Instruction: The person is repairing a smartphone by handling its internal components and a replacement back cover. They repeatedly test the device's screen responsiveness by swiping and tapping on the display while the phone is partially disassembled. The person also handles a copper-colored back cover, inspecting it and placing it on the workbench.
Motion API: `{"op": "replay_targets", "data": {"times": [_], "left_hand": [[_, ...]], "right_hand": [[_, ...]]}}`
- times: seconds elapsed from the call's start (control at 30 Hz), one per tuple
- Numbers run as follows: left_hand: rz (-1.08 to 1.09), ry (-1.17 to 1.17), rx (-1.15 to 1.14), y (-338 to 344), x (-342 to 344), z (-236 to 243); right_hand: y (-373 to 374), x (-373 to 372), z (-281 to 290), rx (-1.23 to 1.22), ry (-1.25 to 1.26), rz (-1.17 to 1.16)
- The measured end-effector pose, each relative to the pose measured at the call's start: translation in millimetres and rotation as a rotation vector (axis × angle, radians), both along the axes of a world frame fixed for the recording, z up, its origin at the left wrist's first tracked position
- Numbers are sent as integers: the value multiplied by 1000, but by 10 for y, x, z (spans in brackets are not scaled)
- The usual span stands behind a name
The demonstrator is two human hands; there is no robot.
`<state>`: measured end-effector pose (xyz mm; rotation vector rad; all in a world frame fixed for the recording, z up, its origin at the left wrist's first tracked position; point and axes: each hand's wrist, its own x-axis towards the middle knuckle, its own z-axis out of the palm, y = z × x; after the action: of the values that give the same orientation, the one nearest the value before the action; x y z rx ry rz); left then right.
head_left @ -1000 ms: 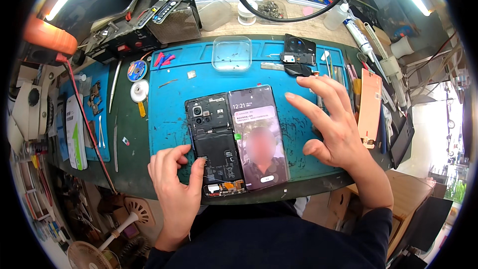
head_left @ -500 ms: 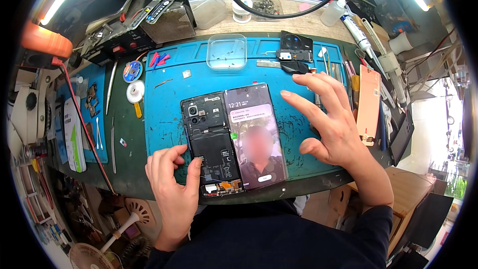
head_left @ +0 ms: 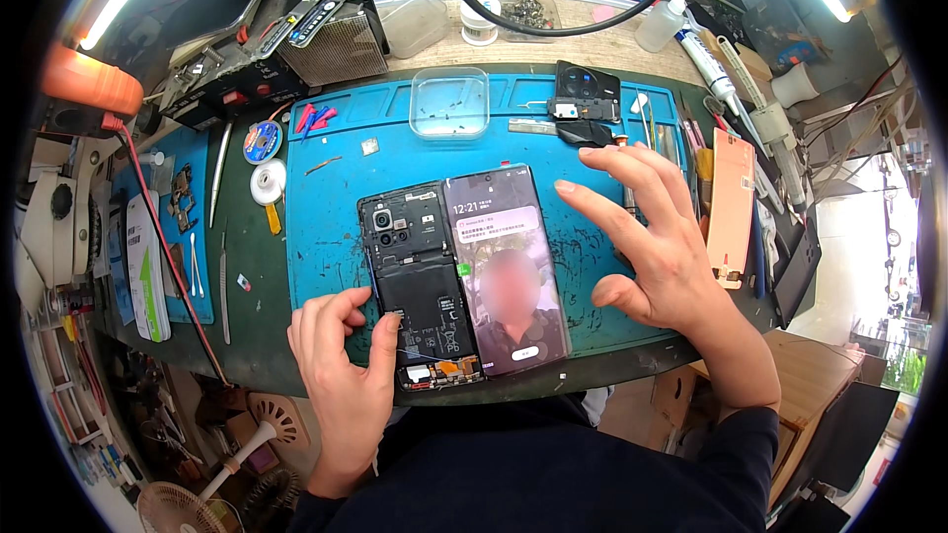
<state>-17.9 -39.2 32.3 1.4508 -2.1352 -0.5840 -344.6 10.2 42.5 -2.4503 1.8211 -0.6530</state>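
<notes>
Our opened phone (head_left: 425,276) lies near seven o'clock on the blue mat (head_left: 321,222); the lit screen (head_left: 509,271) sits face-up beside it, presumably so we see both. Our left hand (head_left: 346,350) touches its eight o'clock edge, seemingly steadying; whether it pinches, we cannot tell. Our right hand (head_left: 657,252) hovers, fingers spread, holding nothing.

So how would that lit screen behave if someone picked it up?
The lit screen looks like one flat panel: probably stiff yet fragile. Its smooth face might be slippery. Lying right beside the opened phone, it could nudge that.
</notes>
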Motion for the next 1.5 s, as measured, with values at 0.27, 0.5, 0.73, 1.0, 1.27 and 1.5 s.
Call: {"op": "replay_targets", "data": {"times": [0.27,0.5,0.73,1.0,1.27,1.5], "left_hand": [[-3,-3,5,0,0,6],[17,28,-21,11,-6,-22],[5,81,-34,1,40,-54],[-12,97,-51,5,61,-83],[-7,116,-65,10,63,-100],[-21,101,-74,4,70,-105]], "right_hand": [[-3,4,-6,-3,-3,3],[-2,20,0,-23,4,3],[-6,64,41,-14,11,32],[41,169,83,13,-5,62],[55,280,117,37,-35,92],[96,407,94,73,-36,188]]}}
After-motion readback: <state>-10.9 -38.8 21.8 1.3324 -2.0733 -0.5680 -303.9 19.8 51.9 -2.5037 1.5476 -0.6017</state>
